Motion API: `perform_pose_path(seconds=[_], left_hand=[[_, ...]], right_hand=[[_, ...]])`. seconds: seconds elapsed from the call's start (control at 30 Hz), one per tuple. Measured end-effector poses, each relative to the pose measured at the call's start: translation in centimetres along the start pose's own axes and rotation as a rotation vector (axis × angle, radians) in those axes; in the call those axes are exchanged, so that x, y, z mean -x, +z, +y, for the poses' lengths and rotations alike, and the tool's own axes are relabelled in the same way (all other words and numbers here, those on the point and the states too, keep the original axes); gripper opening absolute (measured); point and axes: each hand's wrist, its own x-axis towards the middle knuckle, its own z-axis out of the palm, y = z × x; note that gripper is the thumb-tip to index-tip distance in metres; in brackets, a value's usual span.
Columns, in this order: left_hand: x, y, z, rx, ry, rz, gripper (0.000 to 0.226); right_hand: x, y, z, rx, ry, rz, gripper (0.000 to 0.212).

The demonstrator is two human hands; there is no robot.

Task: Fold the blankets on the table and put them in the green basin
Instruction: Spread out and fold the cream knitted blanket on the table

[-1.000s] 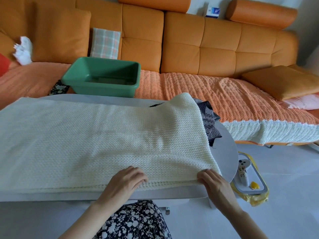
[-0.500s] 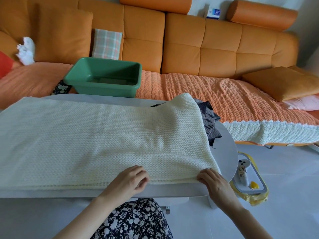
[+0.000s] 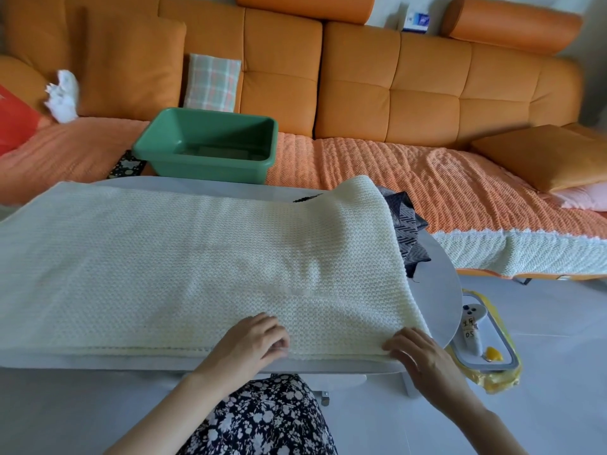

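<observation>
green basin on sofa, blanket on table

Soft, even daylight; faint shadow under the left hand and right hand gripping the cream knitted blanket. Far from them, edges bow and blur.

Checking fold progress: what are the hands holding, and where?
Both grip the cream blanket by its near edge: left hand midway, right hand at the right corner.

Your left hand curls its fingers round the blanket edge. Your right hand lies palm down, fingers bent.
</observation>
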Motion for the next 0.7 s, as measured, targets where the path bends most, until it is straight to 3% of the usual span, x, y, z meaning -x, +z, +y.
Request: perform_pose_path(seconds=[0.13,0.3,0.37,0.47,0.6,0.7], left_hand=[[0.1,0.3,0.2,0.068,0.029,0.026,0.012],[0.2,1.3,0.3,0.086,-0.044,-0.006,0.019],[-0.8,0.8,0.4,0.119,-0.077,-0.002,0.035],[-2.8,0.2,0.4,0.02,-0.101,0.122,0.028],[-4.1,1.4,0.7,-0.067,-0.171,-0.056,0.057],[-5.3,1.6,1.0,-0.021,-0.248,-0.034,0.076]], right_hand=[[0.9,-0.6,0.9,0.007,0.025,0.06,0.01],[1.9,-0.2,1.0,-0.023,0.064,-0.032,0.012],[1.3,-0.5,0.8,-0.084,0.097,-0.086,0.018],[-0.7,-1.3,0.2,-0.217,0.218,-0.019,0.034],[-4.9,-0.2,0.7,-0.184,0.43,0.126,0.024],[-8.5,0.8,1.3,-0.223,0.617,0.139,0.037]])
